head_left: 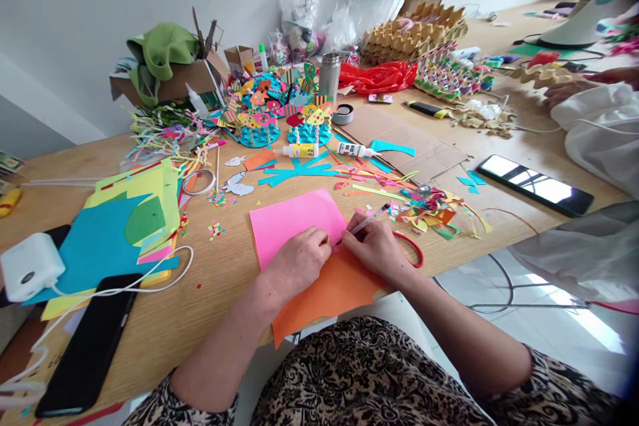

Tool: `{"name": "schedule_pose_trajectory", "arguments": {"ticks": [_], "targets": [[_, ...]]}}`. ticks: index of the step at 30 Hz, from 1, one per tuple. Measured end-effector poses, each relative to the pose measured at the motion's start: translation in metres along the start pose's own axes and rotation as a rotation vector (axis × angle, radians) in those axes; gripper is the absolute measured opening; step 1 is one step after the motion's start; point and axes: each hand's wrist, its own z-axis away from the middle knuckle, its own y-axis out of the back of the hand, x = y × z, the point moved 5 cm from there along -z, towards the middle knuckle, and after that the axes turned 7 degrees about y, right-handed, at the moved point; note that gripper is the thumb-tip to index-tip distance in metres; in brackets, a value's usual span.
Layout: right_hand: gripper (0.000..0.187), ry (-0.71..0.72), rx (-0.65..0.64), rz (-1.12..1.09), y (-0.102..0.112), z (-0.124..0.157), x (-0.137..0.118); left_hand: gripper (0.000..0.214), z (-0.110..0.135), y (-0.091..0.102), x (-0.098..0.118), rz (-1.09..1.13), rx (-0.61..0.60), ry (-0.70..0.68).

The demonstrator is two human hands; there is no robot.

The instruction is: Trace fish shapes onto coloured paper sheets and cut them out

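My right hand (pixel 375 247) is closed round a pen (pixel 368 219), its tip down at the edge of a pink paper sheet (pixel 294 219). My left hand (pixel 299 259) is curled, pinching a small yellow piece I cannot make out against the pink sheet, right beside the pen tip. An orange sheet (pixel 327 293) lies under both hands and overhangs the table's front edge. Red-handled scissors (pixel 412 247) lie just right of my right hand.
Glue bottles (pixel 302 150) and blue paper strips (pixel 299 170) lie behind the pink sheet. A stack of coloured paper (pixel 132 213), a white device (pixel 30 266) and a black phone (pixel 90 346) sit left. Another phone (pixel 536 184) and another person's white sleeve (pixel 599 126) are right.
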Motion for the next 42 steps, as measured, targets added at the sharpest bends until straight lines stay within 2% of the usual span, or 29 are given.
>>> {"name": "schedule_pose_trajectory", "arguments": {"ticks": [23,42], "targets": [[0.015,-0.006,-0.028,-0.007,-0.0011,-0.0011,-0.0043,0.019,0.0001,-0.0001,-0.0003,0.007,-0.001,0.007],[0.012,0.021,0.008,-0.005,0.0016,0.001,-0.0048,0.021,0.0006,-0.0006,0.0,0.013,0.028,-0.003]]}}
